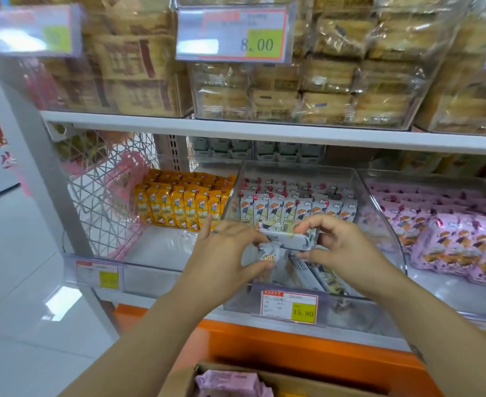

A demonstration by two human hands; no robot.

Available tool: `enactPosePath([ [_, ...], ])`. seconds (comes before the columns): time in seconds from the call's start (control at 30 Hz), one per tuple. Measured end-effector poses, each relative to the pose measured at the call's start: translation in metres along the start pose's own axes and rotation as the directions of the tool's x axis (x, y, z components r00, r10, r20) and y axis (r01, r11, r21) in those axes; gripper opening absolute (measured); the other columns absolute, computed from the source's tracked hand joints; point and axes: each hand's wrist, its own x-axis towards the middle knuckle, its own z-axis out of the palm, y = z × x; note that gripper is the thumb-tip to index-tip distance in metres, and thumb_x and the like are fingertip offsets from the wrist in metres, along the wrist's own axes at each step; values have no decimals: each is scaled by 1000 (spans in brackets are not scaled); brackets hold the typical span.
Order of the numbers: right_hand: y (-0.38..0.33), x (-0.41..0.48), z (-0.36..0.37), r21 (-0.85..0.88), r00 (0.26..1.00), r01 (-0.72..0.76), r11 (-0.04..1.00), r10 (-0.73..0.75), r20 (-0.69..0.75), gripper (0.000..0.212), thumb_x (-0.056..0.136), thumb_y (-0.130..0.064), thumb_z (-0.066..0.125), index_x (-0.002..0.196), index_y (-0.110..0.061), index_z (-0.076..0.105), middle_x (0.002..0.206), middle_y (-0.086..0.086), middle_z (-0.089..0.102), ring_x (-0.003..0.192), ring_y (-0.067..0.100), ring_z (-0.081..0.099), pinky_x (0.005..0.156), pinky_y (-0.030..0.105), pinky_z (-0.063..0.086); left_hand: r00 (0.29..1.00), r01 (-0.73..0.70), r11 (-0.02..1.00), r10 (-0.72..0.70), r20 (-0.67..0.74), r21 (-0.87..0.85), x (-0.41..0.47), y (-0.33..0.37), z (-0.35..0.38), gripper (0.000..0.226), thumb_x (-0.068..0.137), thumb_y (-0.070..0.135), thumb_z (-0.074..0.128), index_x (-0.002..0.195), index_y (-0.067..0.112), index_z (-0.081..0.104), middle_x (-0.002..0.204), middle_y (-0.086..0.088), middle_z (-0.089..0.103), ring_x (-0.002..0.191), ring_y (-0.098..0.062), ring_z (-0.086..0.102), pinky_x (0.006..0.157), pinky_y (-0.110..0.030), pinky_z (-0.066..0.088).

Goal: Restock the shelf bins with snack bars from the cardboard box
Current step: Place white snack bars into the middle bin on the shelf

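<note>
Both my hands reach into the clear middle bin (379,202) on the lower shelf. My left hand (224,253) and my right hand (336,245) pinch a bunch of white snack bars (286,239) between them, held sideways above the bin's front. Behind them a row of white bars (296,209) stands upright, and a few more lie loose on the bin floor (316,275). The cardboard box (287,379) sits open at the bottom edge, with pink bars (230,382) showing inside.
Yellow bars (179,202) stand in the left bin, beside a pink wire basket (107,190). Pink bars (450,233) fill the right bin. Price tags (290,306) hang on the shelf front. Bagged biscuits (293,90) crowd the shelf above. An orange base (293,345) runs below.
</note>
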Motion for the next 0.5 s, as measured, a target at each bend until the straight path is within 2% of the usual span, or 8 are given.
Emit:
enactPosePath([
  [0.07, -1, -4, 0, -8, 1000, 7, 1000, -7, 21, 28, 75, 3, 73, 83, -23, 66, 100, -20, 67, 98, -12, 60, 84, 13, 47, 1000, -10, 1000, 10, 13, -9, -1, 0, -1, 37, 80, 50, 66, 112, 30, 65, 114, 17, 63, 114, -2, 50, 115, -30, -4],
  [0.1, -2, -5, 0, -19, 1000, 9, 1000, -9, 7, 21, 74, -6, 76, 80, -24, 66, 101, -22, 66, 100, -14, 58, 88, 14, 45, 1000, -24, 1000, 23, -6, -20, -2, -1, -1, 34, 80, 47, 68, 109, 29, 66, 109, 18, 64, 103, 0, 53, 114, -29, 2],
  [0.17, -2, -7, 1, -49, 997, 5, 999, -9, -78, 13, 76, -15, 75, 76, -24, 66, 99, -25, 64, 102, -12, 58, 96, 25, 45, 997, -40, 998, 37, -73, -45, -3, -3, -3, 27, 79, 42, 72, 103, 29, 67, 94, 24, 61, 77, 5, 52, 109, -30, 23],
  [0.2, -2, -7, 2, -68, 990, 13, 998, -23, -138, 14, 78, -14, 74, 78, -25, 66, 98, -25, 64, 103, -8, 58, 98, 32, 47, 996, -26, 996, 18, -90, -88, -3, -4, -5, 24, 80, 38, 72, 102, 28, 66, 90, 27, 55, 70, 4, 54, 101, -27, 33],
  [0.27, 1, -4, 3, -81, 969, 17, 997, -37, -245, 26, 82, -9, 71, 90, -32, 63, 100, -20, 64, 104, 0, 59, 97, 40, 49, 995, 36, 976, -55, -81, -213, -4, -4, -11, 19, 84, 31, 69, 101, 31, 61, 98, 27, 50, 72, 3, 59, 81, -16, 43],
  [0.33, 4, -3, 7, 61, 946, -10, 998, 29, -323, 38, 82, -4, 70, 97, -37, 61, 106, -12, 61, 106, 11, 59, 95, 43, 50, 993, 33, 962, -64, -104, -270, -5, -5, -15, 24, 87, 20, 66, 107, 31, 58, 110, 20, 47, 81, 4, 60, 73, -13, 48],
  [0.43, 5, -3, 19, 412, 933, -53, 910, 192, -305, 40, 82, 2, 68, 106, -29, 62, 113, -1, 53, 107, 26, 61, 86, 37, 55, 987, -51, 958, 6, -159, -283, -3, -6, -12, 37, 87, 2, 64, 117, 22, 61, 111, 16, 42, 99, 2, 53, 89, -13, 46],
  [0.5, 3, -3, 25, 435, 933, -82, 897, 222, -283, 44, 82, 2, 68, 116, -23, 61, 115, 3, 51, 108, 27, 60, 83, 35, 56, 987, -68, 942, 15, -163, -329, -3, -5, -10, 36, 84, 0, 67, 114, 20, 63, 113, 17, 42, 105, 3, 49, 93, -14, 44],
])
